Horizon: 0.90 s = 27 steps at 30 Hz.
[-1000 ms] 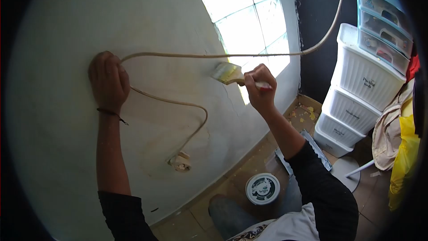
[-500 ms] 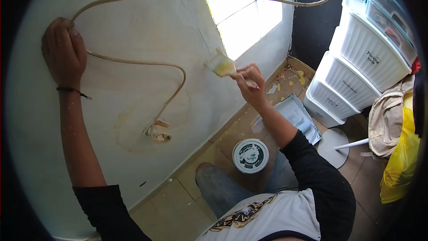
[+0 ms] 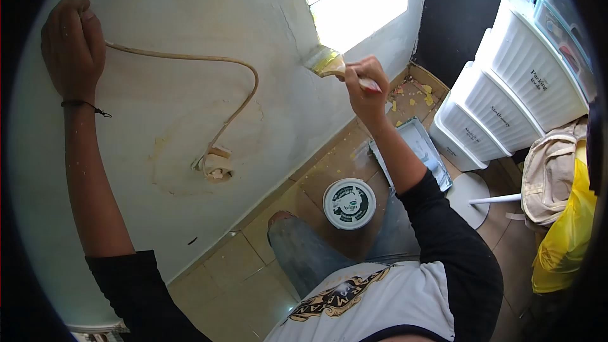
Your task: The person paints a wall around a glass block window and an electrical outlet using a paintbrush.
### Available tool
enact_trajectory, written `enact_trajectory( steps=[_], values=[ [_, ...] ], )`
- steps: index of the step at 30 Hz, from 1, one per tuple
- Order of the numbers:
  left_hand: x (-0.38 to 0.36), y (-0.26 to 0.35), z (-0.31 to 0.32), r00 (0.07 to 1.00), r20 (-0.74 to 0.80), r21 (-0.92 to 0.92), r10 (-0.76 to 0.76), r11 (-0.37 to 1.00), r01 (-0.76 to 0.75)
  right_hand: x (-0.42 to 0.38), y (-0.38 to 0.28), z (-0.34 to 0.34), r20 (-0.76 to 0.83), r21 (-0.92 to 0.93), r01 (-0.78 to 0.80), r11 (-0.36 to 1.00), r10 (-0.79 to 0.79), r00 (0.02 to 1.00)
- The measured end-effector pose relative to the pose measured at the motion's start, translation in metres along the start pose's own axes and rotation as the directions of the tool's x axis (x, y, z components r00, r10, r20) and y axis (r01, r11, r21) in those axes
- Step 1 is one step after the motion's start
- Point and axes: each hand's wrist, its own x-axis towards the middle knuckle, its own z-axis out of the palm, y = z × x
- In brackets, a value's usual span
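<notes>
My right hand [image 3: 367,92] is wrapped round the handle of a paintbrush [image 3: 328,63], whose yellow-stained bristles are at the wall [image 3: 278,120] just below the window's lower corner. High on the left, my left hand [image 3: 75,47] grips a beige cable [image 3: 183,56] against the wall, fingers curled round it. From there the cable loops down to a hole with a loose socket fitting [image 3: 218,166]. Pale, patchy coating and a thin crack show on the wall near the brush.
A lidded paint tub [image 3: 349,204] stands on the tiled floor between my legs. Beside it lies a paint tray [image 3: 418,145], partly behind my right arm. Labelled white storage boxes [image 3: 525,63], a beige backpack [image 3: 550,177] and a yellow bag [image 3: 565,234] are at right. Paint flakes litter the corner.
The view has shifted, so the wall and floor sit higher in it. The brush has turned and moved right along the wall, closer to the window edge. My left hand still holds the cable.
</notes>
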Motion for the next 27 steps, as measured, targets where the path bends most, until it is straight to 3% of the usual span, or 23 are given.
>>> enact_trajectory(
  steps=[5,7,8,11,12,14,15,17,21,22,25,27],
  values=[
    [0.000,0.000,-0.001,1.000,0.010,0.004,0.005,1.000,-0.005,-0.052,0.008,-0.011,-0.025,0.015,-0.066,0.998,0.066,0.998],
    [0.002,0.002,-0.001,1.000,-0.007,0.015,-0.001,1.000,0.002,-0.073,0.019,-0.024,0.071,-0.096,-0.107,0.990,0.115,0.991],
    [0.001,0.002,-0.001,1.000,-0.017,0.019,-0.010,1.000,0.010,-0.077,0.018,-0.025,0.073,-0.060,-0.213,0.975,0.217,0.973],
    [-0.005,-0.002,0.002,0.998,0.048,0.026,-0.035,0.999,0.034,-0.068,0.034,-0.024,0.124,-0.132,-0.224,0.966,0.240,0.963],
    [-0.006,-0.004,0.003,0.998,0.052,0.016,-0.038,0.999,0.037,-0.050,0.031,-0.014,0.113,-0.146,-0.193,0.970,0.210,0.971],
    [-0.008,-0.013,0.006,0.999,0.034,0.064,0.022,0.998,-0.024,-0.003,0.010,0.009,0.043,-0.007,-0.155,0.988,0.155,0.987],
    [-0.009,-0.019,0.008,0.999,0.032,0.073,0.041,0.996,-0.043,0.013,0.006,0.014,0.034,-0.070,-0.123,0.990,0.126,0.992],
    [-0.020,-0.036,0.017,0.992,0.119,0.024,0.046,0.998,-0.049,0.035,-0.005,0.019,0.020,0.048,-0.095,0.994,0.094,0.995],
    [-0.034,-0.053,0.028,0.986,0.158,0.003,0.054,0.998,-0.055,0.019,-0.022,-0.001,-0.041,0.162,-0.040,0.986,0.047,0.998],
    [-0.033,-0.056,0.027,0.985,0.158,0.005,0.065,0.998,-0.067,0.003,-0.009,-0.019,0.056,0.067,0.042,0.997,-0.046,0.997],
    [-0.029,-0.054,0.023,0.983,0.110,0.060,0.147,0.986,-0.154,-0.050,0.019,-0.050,-0.013,-0.176,-0.100,0.979,0.100,0.995],
    [-0.040,-0.059,0.028,0.985,0.150,0.088,0.084,0.991,-0.098,-0.066,0.027,-0.055,-0.037,-0.392,-0.049,0.919,0.037,0.999]
  ],
)
